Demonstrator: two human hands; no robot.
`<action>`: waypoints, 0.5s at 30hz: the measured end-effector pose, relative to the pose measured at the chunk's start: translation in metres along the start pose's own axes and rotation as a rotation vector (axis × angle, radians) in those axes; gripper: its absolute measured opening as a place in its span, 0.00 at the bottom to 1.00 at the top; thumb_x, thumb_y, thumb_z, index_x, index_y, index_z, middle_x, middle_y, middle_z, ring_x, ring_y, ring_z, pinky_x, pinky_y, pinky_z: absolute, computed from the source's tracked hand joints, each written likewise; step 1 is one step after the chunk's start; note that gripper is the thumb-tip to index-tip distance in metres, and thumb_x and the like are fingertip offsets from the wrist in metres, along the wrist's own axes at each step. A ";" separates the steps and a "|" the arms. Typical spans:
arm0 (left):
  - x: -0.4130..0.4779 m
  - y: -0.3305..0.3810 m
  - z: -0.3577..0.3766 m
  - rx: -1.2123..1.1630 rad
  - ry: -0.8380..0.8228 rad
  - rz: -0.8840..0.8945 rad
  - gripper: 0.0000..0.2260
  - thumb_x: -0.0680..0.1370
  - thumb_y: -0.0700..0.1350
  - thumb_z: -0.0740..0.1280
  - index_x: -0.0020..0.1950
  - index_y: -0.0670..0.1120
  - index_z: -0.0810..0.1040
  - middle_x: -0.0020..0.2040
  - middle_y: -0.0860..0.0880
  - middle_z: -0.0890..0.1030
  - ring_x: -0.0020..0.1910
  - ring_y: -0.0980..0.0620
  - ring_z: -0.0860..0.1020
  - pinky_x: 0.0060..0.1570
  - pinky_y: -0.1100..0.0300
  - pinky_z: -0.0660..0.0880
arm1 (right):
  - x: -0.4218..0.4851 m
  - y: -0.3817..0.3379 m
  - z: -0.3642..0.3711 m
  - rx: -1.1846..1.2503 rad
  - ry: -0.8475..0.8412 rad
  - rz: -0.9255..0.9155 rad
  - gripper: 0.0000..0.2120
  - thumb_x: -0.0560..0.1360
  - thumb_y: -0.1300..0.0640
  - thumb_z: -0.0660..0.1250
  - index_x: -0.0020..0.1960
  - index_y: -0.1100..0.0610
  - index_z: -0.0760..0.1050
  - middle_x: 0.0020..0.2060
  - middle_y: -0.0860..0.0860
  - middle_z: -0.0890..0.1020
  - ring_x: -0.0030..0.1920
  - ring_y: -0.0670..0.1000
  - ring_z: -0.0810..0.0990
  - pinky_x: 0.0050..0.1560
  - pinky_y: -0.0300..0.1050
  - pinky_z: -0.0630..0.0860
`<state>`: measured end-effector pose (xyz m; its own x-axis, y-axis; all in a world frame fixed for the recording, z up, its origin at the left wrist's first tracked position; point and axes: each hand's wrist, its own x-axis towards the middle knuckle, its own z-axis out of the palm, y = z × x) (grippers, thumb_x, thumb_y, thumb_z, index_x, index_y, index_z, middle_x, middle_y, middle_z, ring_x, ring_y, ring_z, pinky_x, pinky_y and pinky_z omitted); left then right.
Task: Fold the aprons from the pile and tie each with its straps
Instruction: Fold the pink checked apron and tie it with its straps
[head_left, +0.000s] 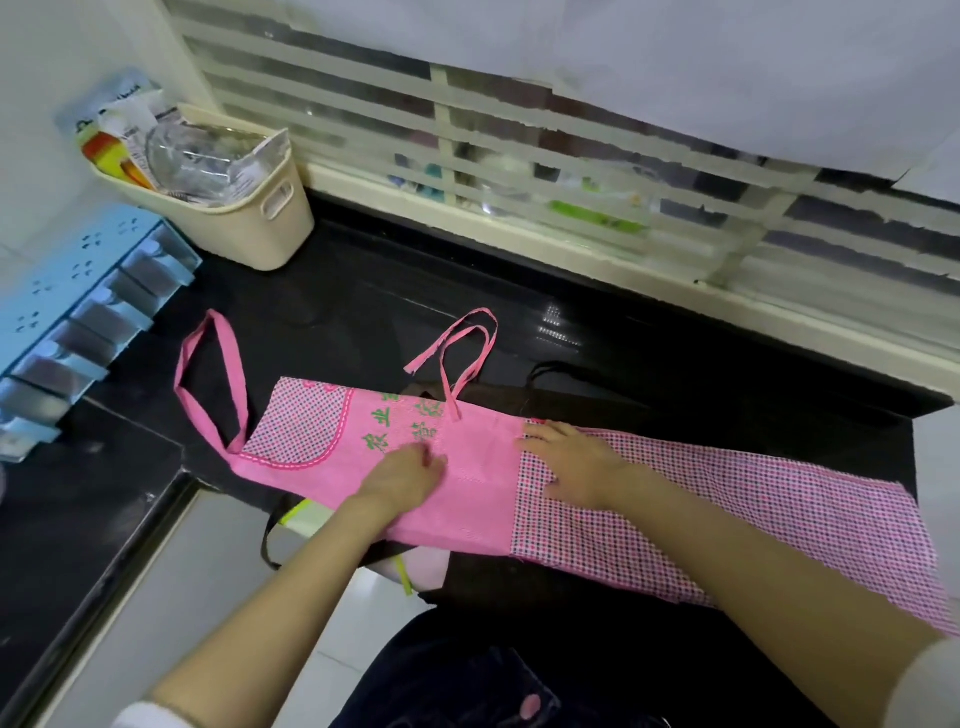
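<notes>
A pink apron (483, 493) lies folded lengthwise into a long strip across the black counter (363, 291), with green characters, a dotted bib patch on the left and a checked part on the right. Its neck loop (208, 379) lies at the far left, and its waist straps (457, 353) lie loose behind the middle. My left hand (402, 473) rests on the plain pink part with fingers partly curled. Fingers spread, my right hand (571, 462) presses flat on the seam with the checked part. Dark fabric (597, 395) of other aprons shows beneath and behind.
A cream basket (270, 218) full of packets stands at the back left. A blue drawer unit (78, 312) sits along the left wall. A barred window (519, 156) runs behind the counter. A dark strap (270, 540) hangs off the counter's front edge.
</notes>
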<state>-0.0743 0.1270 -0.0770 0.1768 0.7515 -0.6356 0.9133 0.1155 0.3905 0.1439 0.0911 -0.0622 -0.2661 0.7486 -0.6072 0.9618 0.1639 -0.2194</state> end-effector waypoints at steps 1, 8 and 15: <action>-0.002 -0.001 0.003 -0.052 -0.013 0.032 0.17 0.82 0.50 0.57 0.62 0.39 0.73 0.58 0.42 0.77 0.57 0.44 0.75 0.56 0.57 0.69 | 0.000 0.000 0.002 0.007 0.011 0.009 0.34 0.77 0.57 0.63 0.77 0.49 0.49 0.77 0.46 0.48 0.77 0.52 0.47 0.74 0.51 0.54; -0.013 -0.019 0.022 0.072 0.299 0.137 0.16 0.83 0.48 0.54 0.69 0.46 0.68 0.56 0.42 0.79 0.55 0.41 0.77 0.49 0.52 0.72 | -0.008 -0.004 0.021 0.148 0.153 0.023 0.29 0.80 0.56 0.58 0.77 0.51 0.50 0.77 0.48 0.43 0.77 0.49 0.42 0.73 0.43 0.44; -0.012 -0.037 0.020 0.334 0.381 0.088 0.13 0.83 0.49 0.52 0.63 0.45 0.66 0.51 0.45 0.79 0.47 0.44 0.78 0.39 0.55 0.68 | -0.008 -0.003 0.023 0.143 0.227 0.065 0.27 0.80 0.56 0.58 0.77 0.52 0.52 0.76 0.49 0.54 0.76 0.49 0.51 0.74 0.43 0.47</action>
<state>-0.1029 0.1004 -0.0971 0.1692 0.9395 -0.2980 0.9793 -0.1262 0.1580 0.1420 0.0698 -0.0749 -0.1674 0.8821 -0.4404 0.9532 0.0308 -0.3006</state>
